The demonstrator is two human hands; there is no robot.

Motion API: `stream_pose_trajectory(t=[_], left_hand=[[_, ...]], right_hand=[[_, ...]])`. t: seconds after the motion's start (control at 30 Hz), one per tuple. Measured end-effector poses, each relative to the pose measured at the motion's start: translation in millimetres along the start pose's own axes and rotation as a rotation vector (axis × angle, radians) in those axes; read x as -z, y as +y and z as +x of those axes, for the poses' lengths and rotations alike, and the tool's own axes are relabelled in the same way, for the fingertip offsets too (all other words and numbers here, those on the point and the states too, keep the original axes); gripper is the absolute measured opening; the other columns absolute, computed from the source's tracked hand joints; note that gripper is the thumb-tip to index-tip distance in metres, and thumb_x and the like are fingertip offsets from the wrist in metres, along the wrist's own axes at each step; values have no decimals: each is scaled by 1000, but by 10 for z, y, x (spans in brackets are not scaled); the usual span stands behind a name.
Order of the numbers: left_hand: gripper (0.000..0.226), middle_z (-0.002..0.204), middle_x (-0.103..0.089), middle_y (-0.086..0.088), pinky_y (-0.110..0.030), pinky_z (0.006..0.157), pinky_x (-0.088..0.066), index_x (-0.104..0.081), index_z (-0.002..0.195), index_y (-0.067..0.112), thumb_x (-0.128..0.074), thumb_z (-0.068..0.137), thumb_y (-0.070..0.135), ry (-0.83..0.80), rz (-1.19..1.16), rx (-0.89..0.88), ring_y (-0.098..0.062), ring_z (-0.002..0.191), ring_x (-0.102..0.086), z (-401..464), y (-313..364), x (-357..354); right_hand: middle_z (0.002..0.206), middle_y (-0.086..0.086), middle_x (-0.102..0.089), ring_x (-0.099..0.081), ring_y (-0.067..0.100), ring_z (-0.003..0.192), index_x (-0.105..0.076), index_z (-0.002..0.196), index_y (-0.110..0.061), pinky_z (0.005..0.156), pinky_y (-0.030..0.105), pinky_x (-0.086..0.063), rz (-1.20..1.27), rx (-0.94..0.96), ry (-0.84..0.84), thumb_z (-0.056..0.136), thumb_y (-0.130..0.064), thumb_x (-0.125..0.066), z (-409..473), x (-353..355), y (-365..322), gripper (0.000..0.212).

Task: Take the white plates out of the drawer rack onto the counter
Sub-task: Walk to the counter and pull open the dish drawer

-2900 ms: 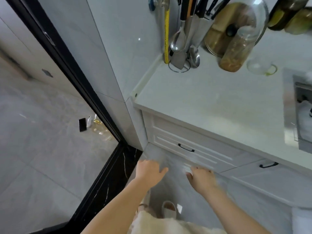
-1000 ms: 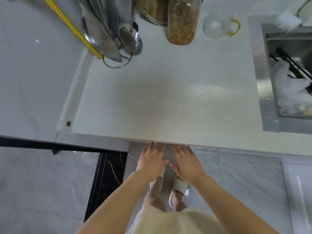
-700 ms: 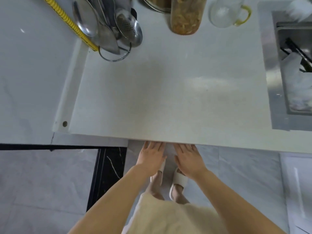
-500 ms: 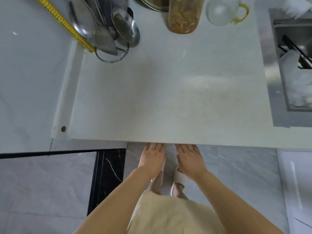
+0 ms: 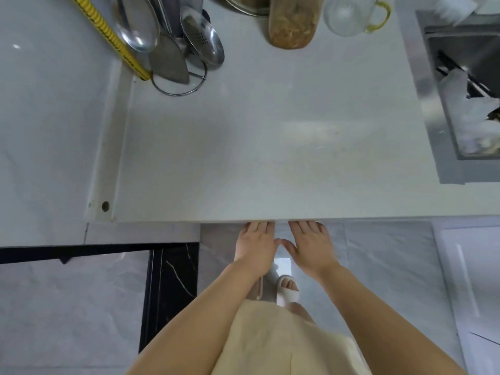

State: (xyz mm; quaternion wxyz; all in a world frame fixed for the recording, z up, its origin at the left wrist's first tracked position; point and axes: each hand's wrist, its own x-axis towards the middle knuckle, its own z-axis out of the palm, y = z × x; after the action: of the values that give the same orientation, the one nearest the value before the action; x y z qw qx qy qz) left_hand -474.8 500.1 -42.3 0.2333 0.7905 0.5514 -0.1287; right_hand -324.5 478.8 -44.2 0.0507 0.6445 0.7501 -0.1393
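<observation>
I am looking straight down on a pale stone counter (image 5: pixel 270 147) that fills most of the view, its front edge running across above a grey tiled floor (image 5: pixel 67 307) with a black marble strip (image 5: pixel 170 288). To the right a steel sink (image 5: pixel 465 85) is set into the counter, with white plastic bags lying inside it. At the back left a wire stand (image 5: pixel 178 82) holds a ladle, a spatula and a slotted skimmer, and a yellow ribbed hose (image 5: pixel 108 36) slants down beside it. Further along the back stand a jar of brownish food (image 5: pixel 293 23) and a clear glass cup with a yellow handle (image 5: pixel 351 14), near each other but apart.

Below the edge, my left hand (image 5: pixel 255 246) and right hand (image 5: pixel 311 246) lie side by side, palms down, fingers stretched forward and flat, thumbs almost touching. Both are empty and spread, and their fingertips vanish under the counter's lip. I cannot see the drawer rack or the white plates; the counter hides whatever sits beneath it.

A cream garment and one white slipper (image 5: pixel 288 292) show under my arms.
</observation>
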Motion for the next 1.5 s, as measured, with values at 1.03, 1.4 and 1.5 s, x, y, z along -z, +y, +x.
stream_pose_trajectory(t=[1.03, 1.4, 1.5], left_hand=[[44, 140, -40, -3, -36, 106, -35, -37, 142, 22, -40, 98, 31, 190, -235, 134, -21, 131, -33, -1057, 383, -199], [42, 146, -42, 1, -45, 117, -19, -37, 143, 22, -34, 101, 26, 48, -105, 61, -22, 135, -34, -1251, 344, -388], [44, 143, -45, 0, -45, 116, -21, -40, 141, 22, -38, 98, 14, 73, -113, 59, -23, 132, -37, -1365, 369, -483]], right_hand=[[151, -1, -37, -27, 19, 142, -35, 143, -20, 117, 44, -16, 160, -37, -77, 98, -43, -34, -968, 85, 17, 51], [134, -4, -56, -41, 21, 131, -54, 129, -27, 118, 44, -12, 246, -271, -144, 99, -39, -34, -1263, -58, -178, 38], [131, -5, -59, -44, 20, 129, -55, 127, -28, 117, 43, -13, 258, -280, -113, 99, -38, -37, -1428, -146, -209, 35]])
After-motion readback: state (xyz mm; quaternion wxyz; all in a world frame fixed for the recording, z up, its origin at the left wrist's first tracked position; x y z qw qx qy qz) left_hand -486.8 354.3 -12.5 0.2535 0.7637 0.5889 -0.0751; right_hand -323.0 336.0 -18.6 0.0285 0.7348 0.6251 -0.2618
